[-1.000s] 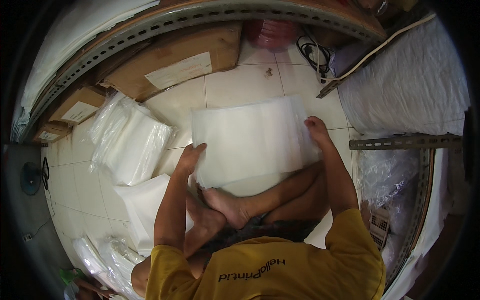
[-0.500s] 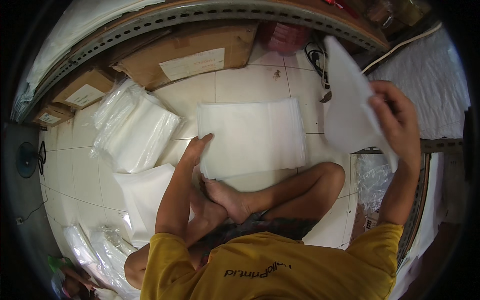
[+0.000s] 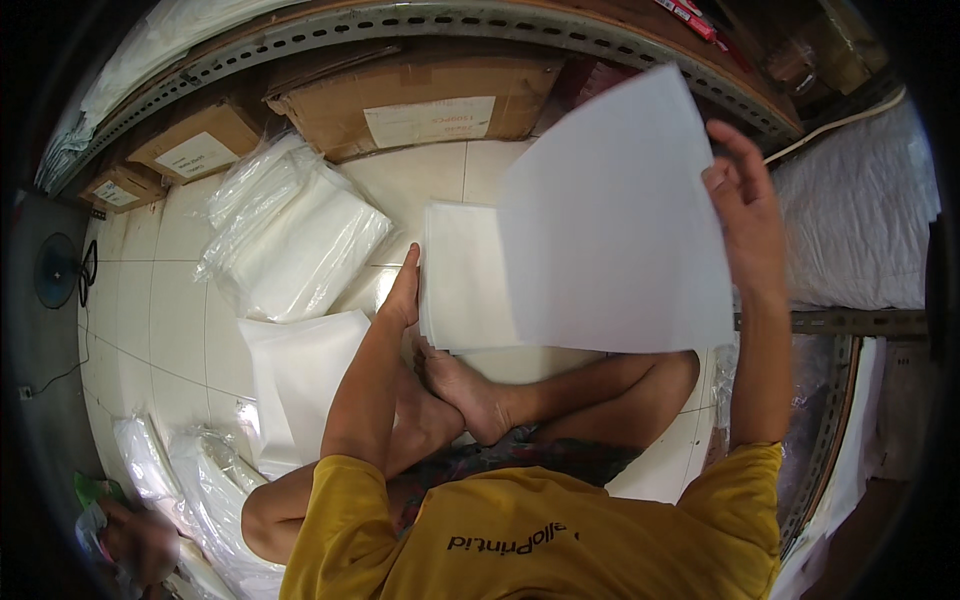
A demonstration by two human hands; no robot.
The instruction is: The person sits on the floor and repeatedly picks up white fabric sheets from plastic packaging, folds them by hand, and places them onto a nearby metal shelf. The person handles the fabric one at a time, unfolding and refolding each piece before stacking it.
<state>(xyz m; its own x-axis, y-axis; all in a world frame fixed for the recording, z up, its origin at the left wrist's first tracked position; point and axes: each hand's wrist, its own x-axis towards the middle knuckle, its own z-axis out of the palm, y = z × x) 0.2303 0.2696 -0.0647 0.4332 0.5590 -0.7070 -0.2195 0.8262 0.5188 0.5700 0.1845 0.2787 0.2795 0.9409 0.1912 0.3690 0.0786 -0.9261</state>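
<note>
A stack of thin whitish sheets (image 3: 465, 275) lies on the floor before my crossed legs. My left hand (image 3: 403, 285) rests along the stack's left edge with its fingers stretched out. At the right, my right hand (image 3: 740, 200) has the right edge of one translucent white sheet (image 3: 620, 230) between thumb and curled fingers. This sheet is raised and slanted over the right part of the stack, which it hides. Loose white sheets (image 3: 300, 385) lie left of my leg.
Plastic-wrapped packs of white sheets (image 3: 300, 240) lie at the left, with more packs (image 3: 215, 490) lower left. Cardboard boxes (image 3: 425, 105) stand under a metal shelf edge (image 3: 400, 30) at the far side. A wrapped bundle (image 3: 850, 210) is at the right. Another person (image 3: 130, 540) sits lower left.
My right hand has brought the sheet leftward, and it has spread out over the stack. My left hand has shifted from the stack's top surface to its left edge. The view has turned slightly.
</note>
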